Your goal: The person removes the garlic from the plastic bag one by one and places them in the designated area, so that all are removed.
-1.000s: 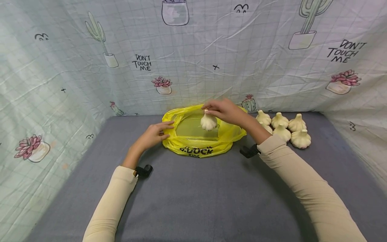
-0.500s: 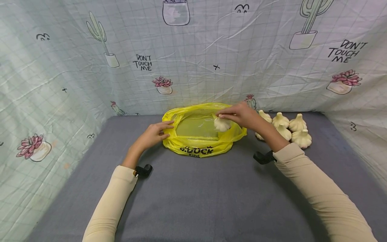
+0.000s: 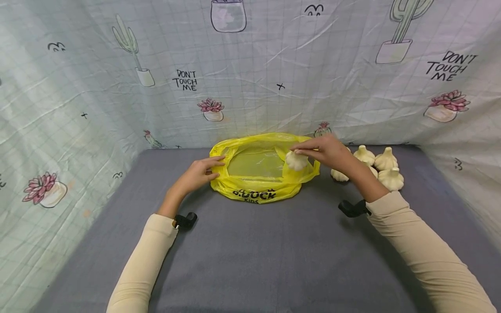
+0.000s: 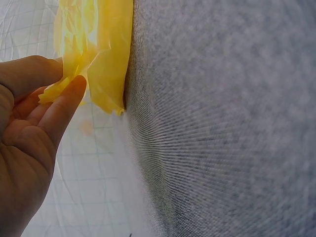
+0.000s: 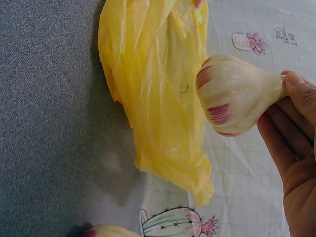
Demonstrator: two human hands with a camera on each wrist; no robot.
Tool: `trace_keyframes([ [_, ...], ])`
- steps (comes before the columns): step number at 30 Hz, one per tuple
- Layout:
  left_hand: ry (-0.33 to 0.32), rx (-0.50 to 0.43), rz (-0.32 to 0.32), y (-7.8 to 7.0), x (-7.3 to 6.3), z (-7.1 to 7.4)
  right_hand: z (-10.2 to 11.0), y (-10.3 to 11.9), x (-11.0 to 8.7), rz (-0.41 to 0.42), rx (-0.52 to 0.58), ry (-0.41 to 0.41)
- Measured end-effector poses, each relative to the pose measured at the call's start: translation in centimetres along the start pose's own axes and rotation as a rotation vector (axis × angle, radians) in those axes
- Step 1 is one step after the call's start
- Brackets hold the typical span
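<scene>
A yellow plastic bag (image 3: 256, 184) with black lettering lies with its mouth spread at the back of the table. My left hand (image 3: 199, 174) pinches the bag's left edge; in the left wrist view, thumb and fingers meet on the yellow film (image 4: 108, 59). Over the right part of the bag's mouth, my right hand (image 3: 330, 150) holds a garlic bulb (image 3: 296, 161) by its stem. The right wrist view shows this bulb (image 5: 232, 96), cream with purple streaks, raised beside the bag, the thumb and fingers at its stem end.
Several more garlic bulbs (image 3: 385, 160) stand grouped right of the bag, partly hidden by my right forearm. A cactus-print cloth (image 3: 250, 100) hangs close behind the bag. Grey fabric (image 3: 254, 256) covers the table in front.
My right hand has moved to the right with the garlic bulb, from over the middle of the bag's mouth to its right side. The left hand and the bag have barely moved.
</scene>
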State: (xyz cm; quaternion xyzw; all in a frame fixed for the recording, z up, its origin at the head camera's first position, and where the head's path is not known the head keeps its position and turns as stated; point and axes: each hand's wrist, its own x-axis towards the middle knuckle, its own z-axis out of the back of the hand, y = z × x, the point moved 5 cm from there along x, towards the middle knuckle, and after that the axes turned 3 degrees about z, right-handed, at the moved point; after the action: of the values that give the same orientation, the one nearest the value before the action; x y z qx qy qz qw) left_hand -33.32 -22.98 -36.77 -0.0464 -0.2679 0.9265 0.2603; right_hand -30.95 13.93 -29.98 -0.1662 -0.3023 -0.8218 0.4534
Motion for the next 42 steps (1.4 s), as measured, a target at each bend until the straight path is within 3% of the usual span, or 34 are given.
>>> trace_keyframes([
  [15, -0.005, 0.007, 0.011, 0.1, 0.1, 0.1, 1.9, 0.4, -2.2, 0.041, -0.026, -0.103],
  [42, -0.003, 0.003, 0.018, -0.1, 0.1, -0.3, 5.9, 0.4, -6.7, 0.000, -0.154, -0.168],
])
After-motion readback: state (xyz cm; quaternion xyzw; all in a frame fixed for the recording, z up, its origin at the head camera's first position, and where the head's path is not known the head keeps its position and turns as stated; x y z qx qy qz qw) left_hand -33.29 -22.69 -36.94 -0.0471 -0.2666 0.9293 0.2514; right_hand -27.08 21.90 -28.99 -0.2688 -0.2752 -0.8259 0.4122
